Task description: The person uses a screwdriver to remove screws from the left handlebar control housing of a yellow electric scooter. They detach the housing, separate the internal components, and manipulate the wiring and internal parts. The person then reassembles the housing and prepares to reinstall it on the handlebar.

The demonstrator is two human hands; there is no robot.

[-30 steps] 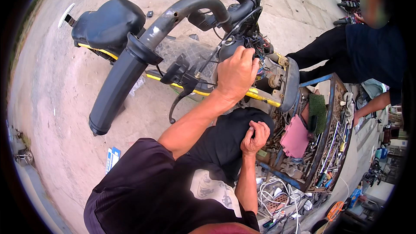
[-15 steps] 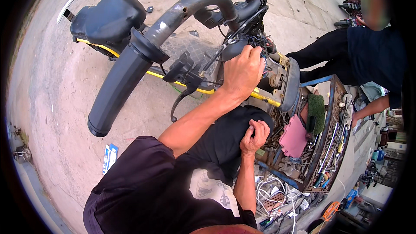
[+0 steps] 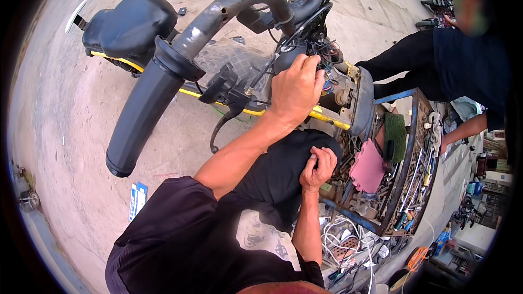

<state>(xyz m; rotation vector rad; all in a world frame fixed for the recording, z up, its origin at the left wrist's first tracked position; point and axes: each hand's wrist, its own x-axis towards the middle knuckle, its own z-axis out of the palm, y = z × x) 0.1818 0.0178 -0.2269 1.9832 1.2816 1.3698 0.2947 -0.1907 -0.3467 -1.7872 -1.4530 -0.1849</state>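
Observation:
An electric scooter with its front covers off stands before me, black with yellow trim. My left hand [image 3: 297, 88] is closed at the bundle of thin coloured wires [image 3: 322, 50] below the handlebar [image 3: 239, 1]; what its fingertips pinch is hidden behind the hand. The black rubber grip [image 3: 144, 117] juts toward me on the left. A black brake lever [image 3: 222, 125] hangs loose from the bar beside my left forearm. Loosely bent and holding nothing, the fingers of my right hand [image 3: 318, 167] rest on my knee [image 3: 308, 144].
To the right is a blue-edged metal tool crate [image 3: 400, 207] holding wrenches, screwdrivers, a pink foam pad [image 3: 366, 167] and a green scrubbing pad [image 3: 396, 136]. White cables [image 3: 340, 239] lie below it. Another person [image 3: 471, 71] reaches toward the crate's far side. The black seat [image 3: 131, 24] is at upper left.
My left hand stays closed by the wires, its wrist and fingers turned slightly. The view has shifted a little, so the scooter sits slightly farther left. My right hand remains on the knee.

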